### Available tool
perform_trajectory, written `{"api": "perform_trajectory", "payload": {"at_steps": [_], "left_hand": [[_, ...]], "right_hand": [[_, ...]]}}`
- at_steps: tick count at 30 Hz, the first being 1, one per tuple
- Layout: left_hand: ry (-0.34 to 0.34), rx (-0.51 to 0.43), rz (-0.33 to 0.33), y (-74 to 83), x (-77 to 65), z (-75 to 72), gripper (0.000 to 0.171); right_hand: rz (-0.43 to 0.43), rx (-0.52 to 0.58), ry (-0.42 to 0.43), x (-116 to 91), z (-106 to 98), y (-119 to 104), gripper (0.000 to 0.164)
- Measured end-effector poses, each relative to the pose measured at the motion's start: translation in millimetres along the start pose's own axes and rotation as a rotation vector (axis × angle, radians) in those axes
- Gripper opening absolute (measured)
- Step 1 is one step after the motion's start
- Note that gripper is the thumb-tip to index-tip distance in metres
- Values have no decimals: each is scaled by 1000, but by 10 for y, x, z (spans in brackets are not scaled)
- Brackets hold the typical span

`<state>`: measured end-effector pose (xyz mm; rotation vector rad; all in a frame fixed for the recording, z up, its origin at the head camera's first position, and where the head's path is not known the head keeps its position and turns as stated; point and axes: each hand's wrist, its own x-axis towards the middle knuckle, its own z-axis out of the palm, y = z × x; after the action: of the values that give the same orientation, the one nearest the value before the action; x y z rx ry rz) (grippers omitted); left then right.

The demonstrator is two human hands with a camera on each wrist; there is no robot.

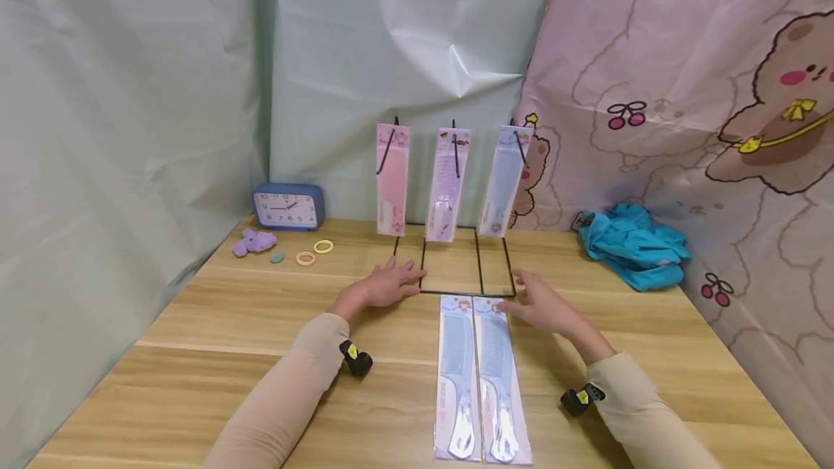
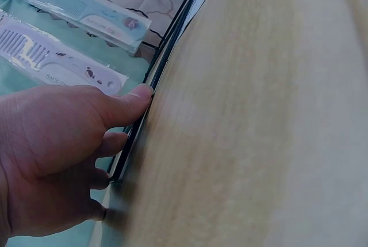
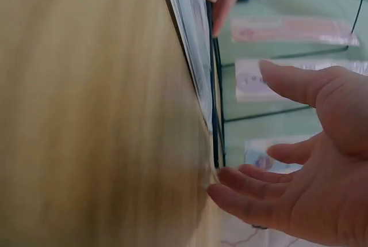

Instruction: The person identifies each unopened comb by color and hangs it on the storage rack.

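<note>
A black wire display rack (image 1: 481, 266) stands on the table, with a packaged pink comb (image 1: 392, 183), a packaged purple comb (image 1: 447, 187) and a packaged blue comb (image 1: 505, 183) hanging from its hooks. At its front left corner, my left hand (image 1: 389, 284) touches the base wire with thumb and fingers extended. Beside the front right corner is my right hand (image 3: 310, 160), fingers spread and holding nothing; contact with the wire is unclear. Two more packaged blue combs, a left one (image 1: 457, 375) and a right one (image 1: 499, 375), lie side by side before the rack.
A blue clock (image 1: 288, 207) stands at the back left. Near it lie a purple scrunchie (image 1: 254, 242) and small hair ties, one yellow (image 1: 323, 241), one orange (image 1: 301, 261) and one teal (image 1: 276, 258). A crumpled turquoise cloth (image 1: 635, 244) sits at the back right.
</note>
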<state>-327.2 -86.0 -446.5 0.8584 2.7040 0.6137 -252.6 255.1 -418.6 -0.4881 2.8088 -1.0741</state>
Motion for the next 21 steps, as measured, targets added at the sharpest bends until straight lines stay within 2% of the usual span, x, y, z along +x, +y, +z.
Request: {"api": "perform_trajectory", "payload": {"at_steps": [11,13,21], "left_hand": [[5,-2,1,30,4,-16,52],[6,-1,2,26,1,-16,52],[1,-1,2,13,-18,-13,52]], "right_hand": [[117,-222,-145,-382,141,-309,120],[128,-231,-164,-429,179,-373,124],[138,-253,-180,-515,297,-486,124]]}}
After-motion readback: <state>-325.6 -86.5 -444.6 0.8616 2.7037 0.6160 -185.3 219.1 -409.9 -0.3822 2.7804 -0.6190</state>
